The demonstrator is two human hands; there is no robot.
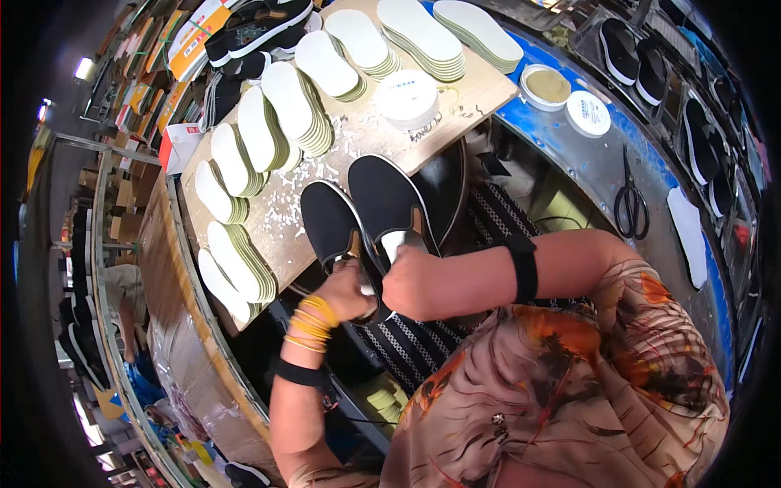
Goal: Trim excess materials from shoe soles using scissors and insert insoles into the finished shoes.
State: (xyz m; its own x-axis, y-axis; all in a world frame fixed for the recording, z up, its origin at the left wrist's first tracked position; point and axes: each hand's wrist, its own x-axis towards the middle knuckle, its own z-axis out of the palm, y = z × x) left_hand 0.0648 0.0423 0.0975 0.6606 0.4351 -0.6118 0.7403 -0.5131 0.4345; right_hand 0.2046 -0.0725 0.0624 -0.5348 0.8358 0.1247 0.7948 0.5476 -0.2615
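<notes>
Two black slip-on shoes with white sole edges lie side by side at the near edge of the board, toes pointing away from me. My left hand (348, 291), with yellow bands round the wrist, is closed at the mouth of the left shoe (329, 215). My right hand (411, 282) is bent into a fist at the opening of the right shoe (382, 191); its fingertips are hidden and slightly blurred. A white insole (392, 241) shows inside the right shoe's mouth beside that fist. The heels of both shoes are mostly covered by my hands.
Several stacks of white insoles (289, 106) line the far and left sides of the wooden board (317, 154), with white scraps scattered on it. A white round tub (407, 98) stands there. On the blue-grey bench lie an open tub (546, 87), scissors (630, 203) and a loose insole (687, 236).
</notes>
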